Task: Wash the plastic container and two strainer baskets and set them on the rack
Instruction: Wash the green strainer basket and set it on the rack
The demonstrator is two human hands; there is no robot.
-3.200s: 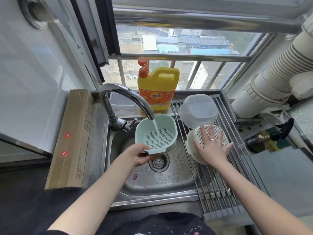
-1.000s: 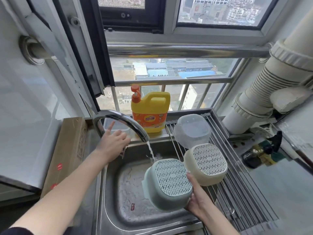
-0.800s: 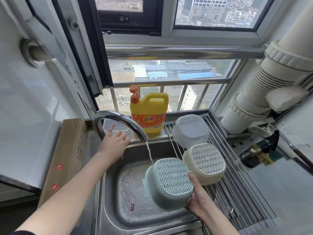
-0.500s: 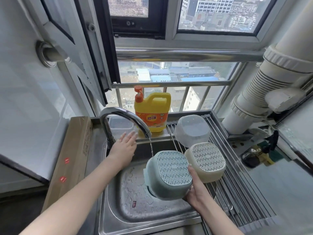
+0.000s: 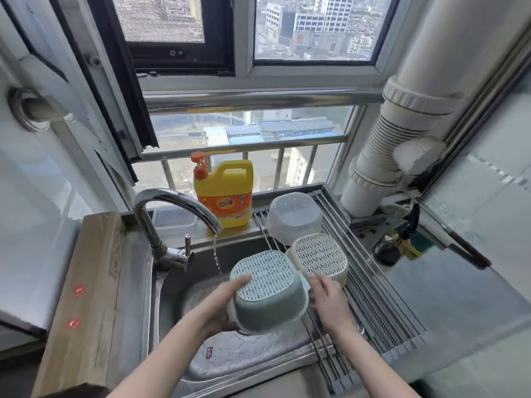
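Left hand (image 5: 221, 304) cupping the near-left side of the upturned green strainer basket (image 5: 268, 291), thumb on its mesh; right hand (image 5: 329, 300) loosely spread at its right flank, grip uncertain. Basket held over the sink (image 5: 201, 363) edge, touching the cream strainer basket (image 5: 319, 258) already on the rack (image 5: 385, 320), clear plastic container (image 5: 294, 218) behind. Last step, likely: lowering onto bare rods nearer the camera. Thin trickle from faucet (image 5: 175, 202); detergent bottle (image 5: 224, 191) clear behind.

Home kitchen: steel sink (image 5: 172, 285), faucet (image 5: 172, 202), dish soap (image 5: 227, 196)
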